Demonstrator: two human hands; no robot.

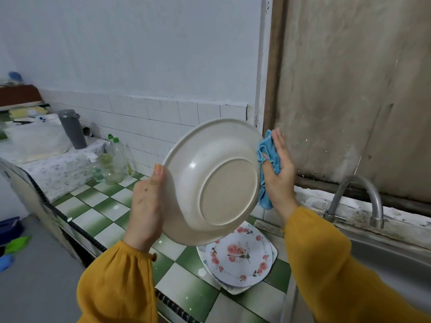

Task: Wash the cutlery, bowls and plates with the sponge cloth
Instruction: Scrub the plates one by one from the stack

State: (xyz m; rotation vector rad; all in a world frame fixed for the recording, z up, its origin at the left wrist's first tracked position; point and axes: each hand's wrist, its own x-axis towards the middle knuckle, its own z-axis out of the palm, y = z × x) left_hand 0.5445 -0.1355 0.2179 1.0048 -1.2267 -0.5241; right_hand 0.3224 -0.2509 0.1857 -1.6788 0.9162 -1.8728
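Grey and tall, a flask (72,129) is standing far left on the counter, with clear bottles (114,159) sitting beside it. The left hand (147,206) is gripping the rim of a cream bowl (210,180), thumb on the outside, holding it up tilted with its bottom facing the camera. The right hand (278,169) is pressing a blue sponge cloth (268,157) flat against the bowl's right edge, fingers straight. Below, flowery plates (240,255) are lying stacked on the green checked counter (102,208). A tap (359,199) is curving over the metal sink (396,259).
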